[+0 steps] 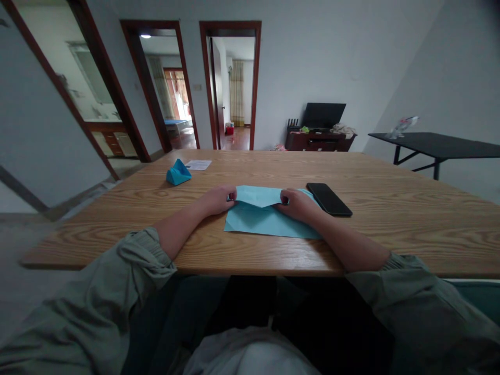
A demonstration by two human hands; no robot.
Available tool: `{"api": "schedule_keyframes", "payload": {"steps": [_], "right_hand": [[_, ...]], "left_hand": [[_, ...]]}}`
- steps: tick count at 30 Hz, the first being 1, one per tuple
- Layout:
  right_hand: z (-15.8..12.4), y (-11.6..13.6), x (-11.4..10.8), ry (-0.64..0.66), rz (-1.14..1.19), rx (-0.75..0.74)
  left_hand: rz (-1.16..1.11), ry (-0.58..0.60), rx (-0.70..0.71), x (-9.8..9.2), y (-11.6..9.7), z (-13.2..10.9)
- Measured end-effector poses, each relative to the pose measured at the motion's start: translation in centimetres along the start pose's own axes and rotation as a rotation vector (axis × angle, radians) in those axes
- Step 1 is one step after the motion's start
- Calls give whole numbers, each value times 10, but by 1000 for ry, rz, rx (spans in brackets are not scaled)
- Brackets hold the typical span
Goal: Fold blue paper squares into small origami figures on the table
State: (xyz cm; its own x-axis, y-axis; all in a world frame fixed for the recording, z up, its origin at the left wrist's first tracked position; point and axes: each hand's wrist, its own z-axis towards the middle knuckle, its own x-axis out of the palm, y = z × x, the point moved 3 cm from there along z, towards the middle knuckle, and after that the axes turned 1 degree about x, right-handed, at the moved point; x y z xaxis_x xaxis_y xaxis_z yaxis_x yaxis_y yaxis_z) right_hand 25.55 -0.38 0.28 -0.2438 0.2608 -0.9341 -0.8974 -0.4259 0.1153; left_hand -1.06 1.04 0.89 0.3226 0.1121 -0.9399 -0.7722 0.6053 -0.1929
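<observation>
A light blue sheet of paper (258, 221) lies on the table in front of me, with its far part folded over toward me into a flap that comes to a blunt point. At the flap's left end, my left hand (222, 200) pinches the paper between thumb and curled fingers. My right hand (296, 203) grips the flap's right end in the same way, its forearm lying over the sheet's right side. A black phone (329, 199) rests just right of my right hand. Farther left stands a folded blue paper shape (178, 173).
The wooden table (117, 224) has its near edge close to my body. Behind the blue shape lies a printed white paper (198, 165). A black side table (441, 145) stands at the right, and a television (323, 115) sits on a cabinet by the far wall.
</observation>
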Motion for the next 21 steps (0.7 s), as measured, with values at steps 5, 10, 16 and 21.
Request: {"api": "schedule_keyframes", "payload": {"steps": [5,10,16,21], "right_hand": [[0,8,-1,10,-102,54],[-1,11,-2,21,-103,50],[-5,13,-6,79,52,-54],[-8,16,-12,142,201,-179]], "left_hand": [[89,-7,0,2,-6,2],[84,-20,34,2,-9,3],[-59,109,178,-5,-16,-3],[-169,213,269,-6,-17,-5]]}}
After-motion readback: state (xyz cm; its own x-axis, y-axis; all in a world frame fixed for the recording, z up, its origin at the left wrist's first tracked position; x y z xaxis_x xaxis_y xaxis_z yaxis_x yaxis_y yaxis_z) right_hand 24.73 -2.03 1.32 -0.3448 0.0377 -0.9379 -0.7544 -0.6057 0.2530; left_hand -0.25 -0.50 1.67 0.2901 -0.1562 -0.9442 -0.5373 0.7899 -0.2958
